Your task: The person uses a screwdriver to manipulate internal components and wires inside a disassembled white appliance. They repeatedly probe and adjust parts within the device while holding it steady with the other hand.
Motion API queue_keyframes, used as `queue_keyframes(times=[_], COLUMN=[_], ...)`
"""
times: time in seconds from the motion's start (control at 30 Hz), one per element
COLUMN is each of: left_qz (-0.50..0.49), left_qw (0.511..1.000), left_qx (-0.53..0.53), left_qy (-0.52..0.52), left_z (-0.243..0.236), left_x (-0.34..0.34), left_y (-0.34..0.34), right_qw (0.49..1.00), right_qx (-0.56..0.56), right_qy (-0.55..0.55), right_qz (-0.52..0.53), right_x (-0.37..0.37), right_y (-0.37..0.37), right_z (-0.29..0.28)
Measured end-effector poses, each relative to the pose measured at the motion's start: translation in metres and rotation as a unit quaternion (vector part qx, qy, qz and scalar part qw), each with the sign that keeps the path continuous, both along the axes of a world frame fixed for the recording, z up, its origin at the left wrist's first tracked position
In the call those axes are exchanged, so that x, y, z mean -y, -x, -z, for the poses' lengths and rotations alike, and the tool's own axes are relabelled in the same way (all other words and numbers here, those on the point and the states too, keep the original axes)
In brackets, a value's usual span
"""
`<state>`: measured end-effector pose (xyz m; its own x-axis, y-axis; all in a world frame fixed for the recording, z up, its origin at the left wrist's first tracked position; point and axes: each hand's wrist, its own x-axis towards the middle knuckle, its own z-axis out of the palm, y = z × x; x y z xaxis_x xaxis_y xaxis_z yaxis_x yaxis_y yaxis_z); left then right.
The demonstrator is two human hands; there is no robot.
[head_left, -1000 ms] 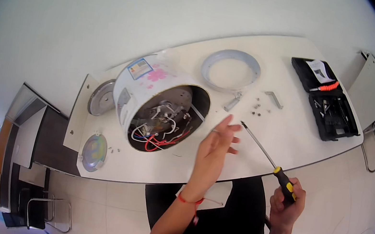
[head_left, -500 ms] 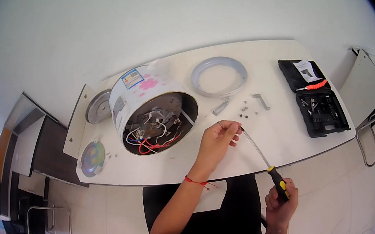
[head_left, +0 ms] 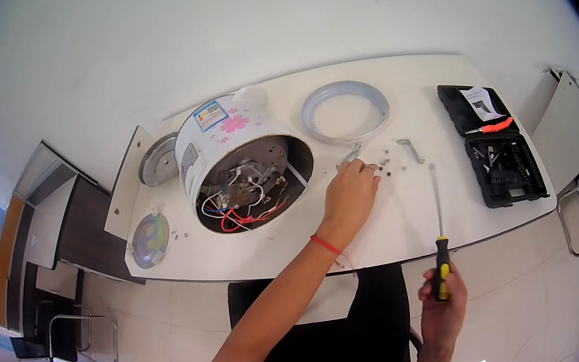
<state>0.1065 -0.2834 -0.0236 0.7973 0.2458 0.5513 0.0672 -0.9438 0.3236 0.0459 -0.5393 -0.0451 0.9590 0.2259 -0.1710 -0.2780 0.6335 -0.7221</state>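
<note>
My right hand grips a screwdriver by its black-and-yellow handle, the shaft slanting up over the table. My left hand is lowered over the tabletop with its fingers drawn together; whatever they may hold is hidden. Beside those fingertips lie several small screws and a metal bracket partly covered by the hand. A second bracket rests farther right. Left of my hand, a white rice cooker body with pink flowers lies on its side, its open base showing red, white and blue wires.
A pale grey ring lies behind my left hand. At the right of the white table sits an open black tool case with an orange-handled tool. A round metal plate and a shiny disc lie at the left.
My left hand has left the screwdriver's tip and moved forward and right to the screws. The screwdriver has swung more upright in my right hand, its tip now away from the left fingers.
</note>
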Motion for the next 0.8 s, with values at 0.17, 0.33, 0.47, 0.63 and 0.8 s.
queue_keyframes(times=[0.17,0.33,0.47,0.63,0.8], left_qz=[0.073,0.003,-0.070,0.054,0.070], left_qw=[0.984,0.933,0.936,0.958,0.967], left_qx=[0.143,0.295,0.340,0.282,0.244], left_qy=[0.076,-0.205,-0.054,-0.001,-0.009], left_z=[-0.038,-0.058,-0.073,-0.076,-0.061], left_x=[0.017,-0.027,-0.092,-0.142,-0.152], left_y=[0.082,0.209,0.215,0.185,0.180], right_qw=[0.984,0.944,0.835,0.798,0.799], right_qx=[0.076,0.266,0.510,0.564,0.575], right_qy=[-0.077,0.134,0.204,0.211,0.177], right_qz=[-0.144,-0.143,-0.029,0.017,-0.013], right_x=[-0.042,-0.133,-0.206,-0.257,-0.269], right_y=[-0.009,-0.017,-0.028,-0.028,-0.033], right_z=[-0.003,-0.067,-0.075,-0.071,-0.066])
